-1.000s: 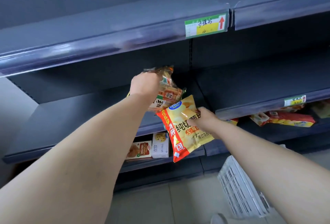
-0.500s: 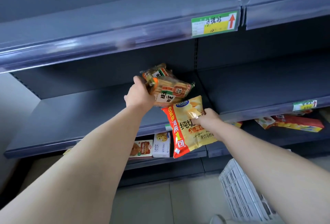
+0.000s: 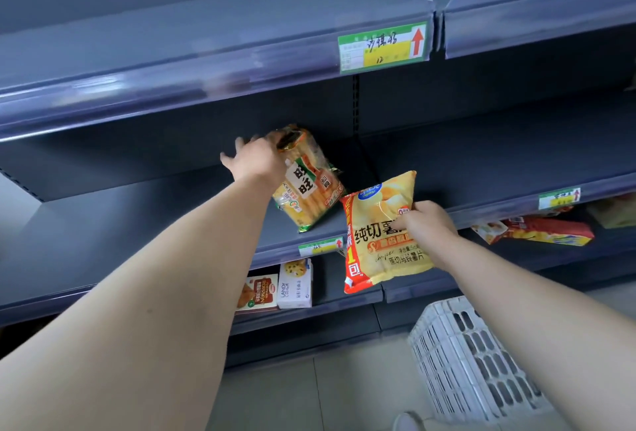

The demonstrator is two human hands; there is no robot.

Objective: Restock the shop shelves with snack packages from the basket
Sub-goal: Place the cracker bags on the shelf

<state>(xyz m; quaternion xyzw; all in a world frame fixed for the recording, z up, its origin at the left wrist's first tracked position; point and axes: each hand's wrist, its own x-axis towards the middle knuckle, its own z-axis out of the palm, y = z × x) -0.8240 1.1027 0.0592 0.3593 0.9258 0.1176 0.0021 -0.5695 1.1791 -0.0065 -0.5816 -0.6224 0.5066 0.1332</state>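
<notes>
The rice cracker pack point(image 3: 308, 186) lay tilted on the middle shelf point(image 3: 137, 231), its lower end near the shelf's front edge and close to the right end of that shelf section, just above a small green price tag point(image 3: 320, 245). The left hand point(image 3: 256, 160) rested against the pack's upper left side with its fingers spread wide, its grip loose rather than closed around the pack. Just to the right, the right hand point(image 3: 425, 222) held a yellow potato chip bag point(image 3: 382, 234) in a closed grip on the bag's right side; the bag hung in front of the shelf's front edge, its top level with the shelf surface, not resting on it. On the shelf below stood a cookie box point(image 3: 295, 284) and an orange snack box point(image 3: 258, 293) side by side. Farther right on that lower level lay a red and yellow package point(image 3: 547, 231). A white slatted basket point(image 3: 471, 358) sat on the floor at the lower right. A larger green and yellow price tag point(image 3: 382, 47) was fixed to the front edge of the top shelf.
</notes>
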